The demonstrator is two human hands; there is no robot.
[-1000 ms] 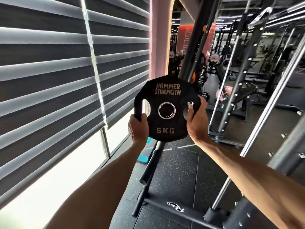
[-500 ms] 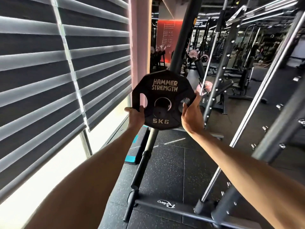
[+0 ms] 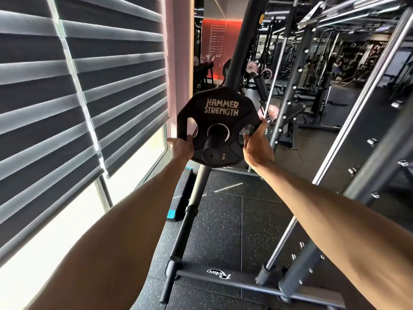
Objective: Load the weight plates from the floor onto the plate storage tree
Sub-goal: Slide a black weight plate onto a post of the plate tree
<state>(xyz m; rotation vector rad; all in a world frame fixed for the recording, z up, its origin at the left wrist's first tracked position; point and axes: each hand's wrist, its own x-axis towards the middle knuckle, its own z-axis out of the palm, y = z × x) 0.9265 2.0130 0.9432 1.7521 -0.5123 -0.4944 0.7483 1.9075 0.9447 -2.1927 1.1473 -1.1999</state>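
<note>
Gym floor (image 3: pixel 223 231), rubber tiles. Your left grip (image 3: pixel 182 147) and right grip (image 3: pixel 257 146) clasp the edges of the HAMMER STRENGTH plate (image 3: pixel 220 101); its hole sits over the tree's peg (image 3: pixel 211 151). Base bar (image 3: pixel 245 282) reads "Relax".

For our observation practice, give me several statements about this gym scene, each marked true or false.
1. A peg passes through the centre hole of the weight plate. True.
2. Only the left hand holds the weight plate. False: the right hand holds its other side.
3. The weight plate reads HAMMER STRENGTH. True.
4. The weight plate lies flat on the floor. False: it is upright, raised above the floor.
5. The blinds are on the person's right. False: they are on the left.
</note>
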